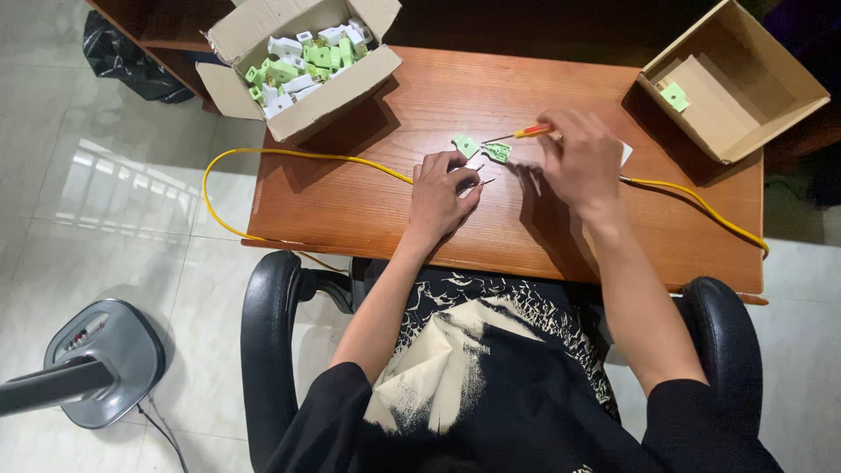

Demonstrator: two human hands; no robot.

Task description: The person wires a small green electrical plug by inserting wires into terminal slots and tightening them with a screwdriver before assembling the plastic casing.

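Observation:
My left hand (441,191) rests on the wooden table (368,210), fingers curled around the stripped end of a yellow cable (263,156); bare wire tips (484,181) stick out past the fingers. My right hand (578,158) grips a small orange-handled screwdriver (531,132) whose tip points at a green plug part (498,152). A second green plug piece (464,144) lies just left of it, loose on the table.
An open cardboard box (302,52) of green and white plug parts sits at the back left. Another open box (731,79) with one green part stands at the back right. The yellow cable loops off both table edges. A fan base (101,359) stands on the floor.

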